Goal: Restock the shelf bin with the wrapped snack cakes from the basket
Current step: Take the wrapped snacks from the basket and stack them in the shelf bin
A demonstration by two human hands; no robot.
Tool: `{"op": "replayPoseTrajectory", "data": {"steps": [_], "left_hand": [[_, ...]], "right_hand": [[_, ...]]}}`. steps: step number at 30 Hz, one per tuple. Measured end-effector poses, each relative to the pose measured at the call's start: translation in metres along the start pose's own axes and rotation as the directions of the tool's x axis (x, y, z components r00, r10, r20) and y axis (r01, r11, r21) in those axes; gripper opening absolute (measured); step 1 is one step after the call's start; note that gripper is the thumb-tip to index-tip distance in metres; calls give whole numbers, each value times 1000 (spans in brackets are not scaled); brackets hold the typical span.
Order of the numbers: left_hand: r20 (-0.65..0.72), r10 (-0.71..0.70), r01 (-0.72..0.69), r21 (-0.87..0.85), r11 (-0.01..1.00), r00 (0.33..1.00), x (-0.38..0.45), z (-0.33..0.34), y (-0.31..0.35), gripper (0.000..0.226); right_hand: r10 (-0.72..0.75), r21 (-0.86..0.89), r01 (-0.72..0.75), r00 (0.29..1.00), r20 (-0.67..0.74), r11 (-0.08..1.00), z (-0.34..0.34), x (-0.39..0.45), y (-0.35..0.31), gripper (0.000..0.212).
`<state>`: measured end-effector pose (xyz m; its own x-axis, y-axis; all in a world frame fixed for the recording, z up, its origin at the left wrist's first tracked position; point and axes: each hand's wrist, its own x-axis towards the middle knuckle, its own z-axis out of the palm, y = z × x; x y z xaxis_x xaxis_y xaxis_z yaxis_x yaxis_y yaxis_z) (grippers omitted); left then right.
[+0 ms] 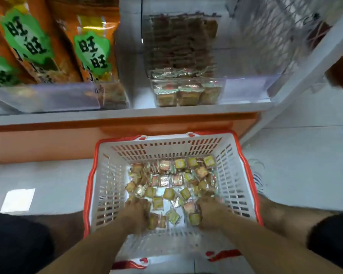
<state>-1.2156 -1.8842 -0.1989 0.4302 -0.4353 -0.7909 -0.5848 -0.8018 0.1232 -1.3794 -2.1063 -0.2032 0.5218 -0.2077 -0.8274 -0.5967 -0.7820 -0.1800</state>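
1. Reaching down into the basket, both hands work among the wrapped snack cakes that lie loose over its floor.
2. The left hand sits at the near left of the pile, knuckles up, fingers curled down over cakes; one or two wrapped pieces show just beside and under its fingers, so it looks closed around them, though motion blur hides the exact grip.
3. The right hand is at the near right of the pile, fingers likewise curled, with a yellow-wrapped cake pressed against its inner side; it appears to be gripping cakes.
4. The two hands are apart, with a few loose cakes lying between them.
5. The basket is white slatted plastic with a red rim, and it stands on the pale floor directly below the shelf edge.
6. Most cakes are gathered in the far half and middle of the basket; the near strip of its floor shows bare.
7. Up on the shelf, a clear shelf bin holds more of the same wrapped cakes, stacked in rows behind its front wall.
8. To the left of that bin stand tall orange snack bags with green labels, behind a clear front rail.
9. A wire rack hangs at the upper right.
10. The person's bare knees and dark shorts frame the basket on both sides.
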Motion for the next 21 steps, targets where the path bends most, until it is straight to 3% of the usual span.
{"op": "replayPoseTrajectory", "data": {"steps": [4, 7, 9, 15, 18, 21], "left_hand": [[-83, -142, 131, -125, 983, 986, 22, 26, 0, 92], [-13, -181, 174, -218, 960, 983, 33, 19, -1, 121], [16, -159, 159, -217, 963, 987, 39, 16, -3, 128], [-192, 27, -47, -103, 994, 981, 33, 42, 0, 100], [-213, 41, -90, -224, 971, 976, 33, 48, 4, 90], [-153, 56, -102, -313, 944, 987, 31, 49, 1, 100]], "right_hand": [[1, -71, -9, 994, -113, 997, 12, 26, -1, 65], [-17, -29, 12, 987, -157, 1000, 20, 35, -3, 77], [-35, 6, 36, 990, -139, 999, 25, 42, -4, 83], [-158, 58, 162, 985, -62, 985, 32, 57, -4, 94], [-224, 66, 226, 974, -33, 972, 29, 61, -13, 78], [-246, 78, 246, 969, -13, 966, 27, 59, -19, 62]]}}
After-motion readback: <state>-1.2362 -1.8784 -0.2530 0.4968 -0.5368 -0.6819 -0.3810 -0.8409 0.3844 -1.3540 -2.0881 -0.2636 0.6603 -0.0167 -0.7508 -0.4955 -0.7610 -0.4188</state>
